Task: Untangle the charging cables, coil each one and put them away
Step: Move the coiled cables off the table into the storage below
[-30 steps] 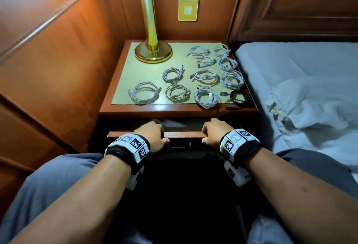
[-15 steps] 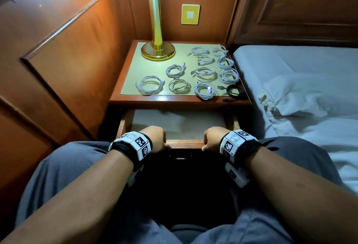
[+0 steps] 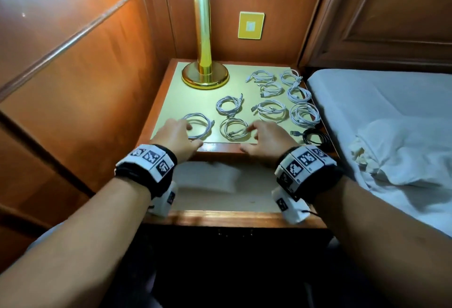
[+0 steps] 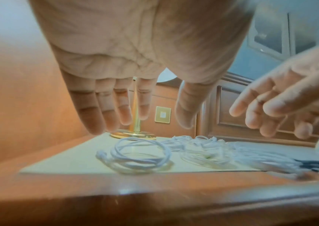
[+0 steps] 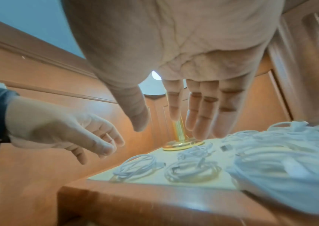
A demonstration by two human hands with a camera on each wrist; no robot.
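Open hands over coiled charging cables on a bedside tabletop (image 3: 171,92)

No brand or wording could be read; the wrist bands (image 3: 149,158) bore only black-and-white coded squares. At lower centre, the left hand (image 3: 175,136) and right hand (image 3: 265,137) hovered with fingers spread and relaxed, holding nothing, over the front white coils (image 3: 197,125), near the black cable (image 3: 314,136) at right.

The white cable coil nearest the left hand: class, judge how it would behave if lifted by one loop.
The white cable coil shows no tie, so its loose loops would probably sag and spread. It looks thin, so likely light. Lying flat on the mat, it should slide rather than roll.
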